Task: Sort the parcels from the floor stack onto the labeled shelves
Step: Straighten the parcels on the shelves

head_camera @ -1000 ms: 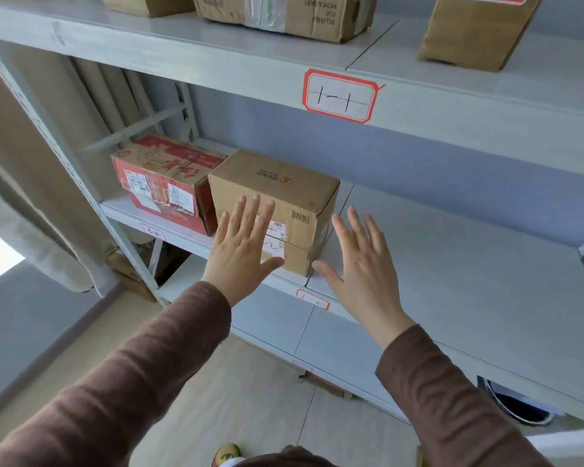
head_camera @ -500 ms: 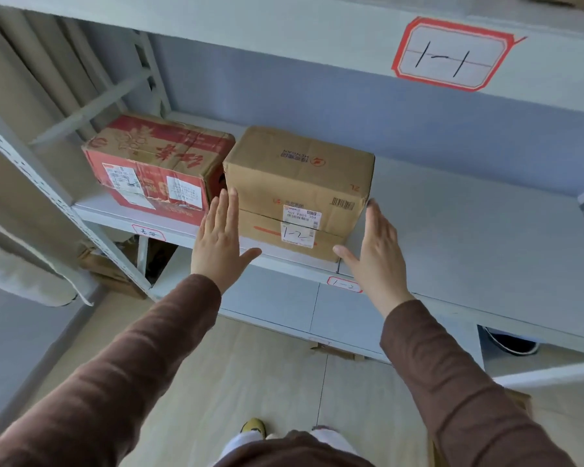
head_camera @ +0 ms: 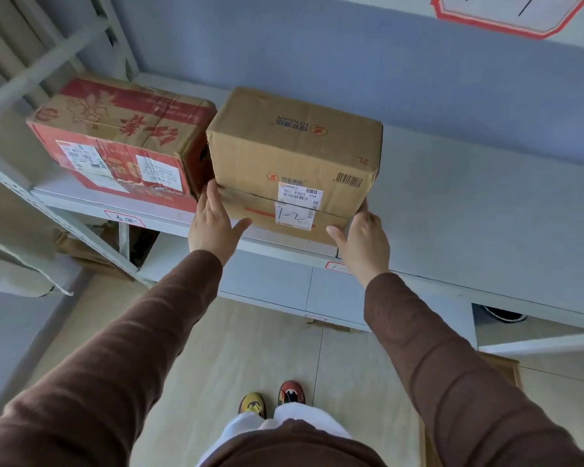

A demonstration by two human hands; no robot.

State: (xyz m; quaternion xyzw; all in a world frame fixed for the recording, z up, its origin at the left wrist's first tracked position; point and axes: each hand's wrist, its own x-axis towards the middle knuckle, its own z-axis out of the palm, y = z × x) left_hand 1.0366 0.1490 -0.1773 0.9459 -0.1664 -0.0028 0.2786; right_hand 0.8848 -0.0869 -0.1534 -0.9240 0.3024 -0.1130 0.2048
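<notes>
A brown cardboard parcel (head_camera: 294, 153) with a handwritten "1-2" sticker (head_camera: 294, 214) stands on the grey middle shelf (head_camera: 469, 210), near its front edge. My left hand (head_camera: 213, 224) lies flat against the parcel's lower left corner, fingers slipped between it and a red printed parcel (head_camera: 115, 136). My right hand (head_camera: 363, 241) presses the lower right corner, its fingertips hidden behind the parcel's side. Both thumbs stick out in front. The parcel is clasped between the two palms.
The red parcel touches the brown one on the left. Red-framed labels mark the shelf edges (head_camera: 124, 218) and the shelf above (head_camera: 509, 11). The shelf board runs on to the right. A cardboard piece (head_camera: 506, 369) lies on the floor at right.
Both hands moved forward from the air in front of the shelf and closed onto the brown parcel's two sides. My view tilted down and came closer.
</notes>
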